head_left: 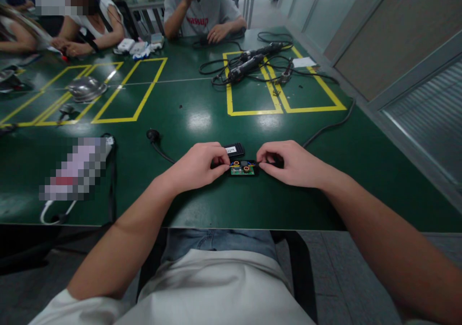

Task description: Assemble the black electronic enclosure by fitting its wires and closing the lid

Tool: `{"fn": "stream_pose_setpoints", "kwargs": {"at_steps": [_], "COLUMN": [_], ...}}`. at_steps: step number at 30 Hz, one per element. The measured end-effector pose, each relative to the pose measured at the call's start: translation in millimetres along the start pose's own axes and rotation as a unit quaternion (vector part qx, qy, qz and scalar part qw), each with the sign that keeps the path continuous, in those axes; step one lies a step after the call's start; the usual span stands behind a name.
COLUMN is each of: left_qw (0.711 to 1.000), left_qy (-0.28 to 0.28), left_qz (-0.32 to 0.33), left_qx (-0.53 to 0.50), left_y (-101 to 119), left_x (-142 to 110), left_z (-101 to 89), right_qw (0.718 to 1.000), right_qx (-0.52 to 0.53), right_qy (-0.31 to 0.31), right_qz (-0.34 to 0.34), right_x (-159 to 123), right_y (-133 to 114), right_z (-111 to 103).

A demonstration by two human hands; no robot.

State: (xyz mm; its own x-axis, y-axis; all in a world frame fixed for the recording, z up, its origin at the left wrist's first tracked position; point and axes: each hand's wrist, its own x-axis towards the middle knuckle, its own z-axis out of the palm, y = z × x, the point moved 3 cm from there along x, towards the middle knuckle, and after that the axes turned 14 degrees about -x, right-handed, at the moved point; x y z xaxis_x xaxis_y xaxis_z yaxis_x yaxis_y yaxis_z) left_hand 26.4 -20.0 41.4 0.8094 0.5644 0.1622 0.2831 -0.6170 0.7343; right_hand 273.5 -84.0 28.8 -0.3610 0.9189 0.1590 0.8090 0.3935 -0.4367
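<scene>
A small green circuit board [236, 172] with copper coils and coloured wires lies in an open black plastic case [256, 173] on the table. My left hand [200, 167] pinches the cable end at the case's left side, where yellow and blue wires show. At the opposite end my right hand [294, 164] is closed, thumb and forefinger together on the other cable where it meets the case. Just behind lies the black case cover [239, 148] with a white label, partly hidden by my left fingers. The left cable leads to a black plug [153, 136].
A grey cable [329, 127] runs off to the right. Black handheld tools [247, 68] with tangled cords lie at the back. A metal bowl-shaped part [85, 89] sits left, behind a blurred-out device [77, 168]. A person [205, 12] sits opposite; others sit farther left.
</scene>
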Motion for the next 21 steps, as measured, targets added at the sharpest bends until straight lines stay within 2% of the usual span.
{"fn": "stream_pose_setpoints", "kwargs": {"at_steps": [15,21], "left_qw": [0.999,0.999], "left_qy": [-0.021,0.011], "left_qz": [-0.027,0.012], "left_qx": [0.026,0.05], "left_y": [-0.4,0.1], "left_x": [1.3,1.2], "left_z": [3.9,2.1], "right_qw": [1.0,1.0], "right_qx": [0.007,0.001], "right_qy": [-0.026,-0.026], "right_qz": [0.005,0.005], "right_x": [0.4,0.0], "right_y": [0.5,1.7], "right_z": [-0.1,1.1]}}
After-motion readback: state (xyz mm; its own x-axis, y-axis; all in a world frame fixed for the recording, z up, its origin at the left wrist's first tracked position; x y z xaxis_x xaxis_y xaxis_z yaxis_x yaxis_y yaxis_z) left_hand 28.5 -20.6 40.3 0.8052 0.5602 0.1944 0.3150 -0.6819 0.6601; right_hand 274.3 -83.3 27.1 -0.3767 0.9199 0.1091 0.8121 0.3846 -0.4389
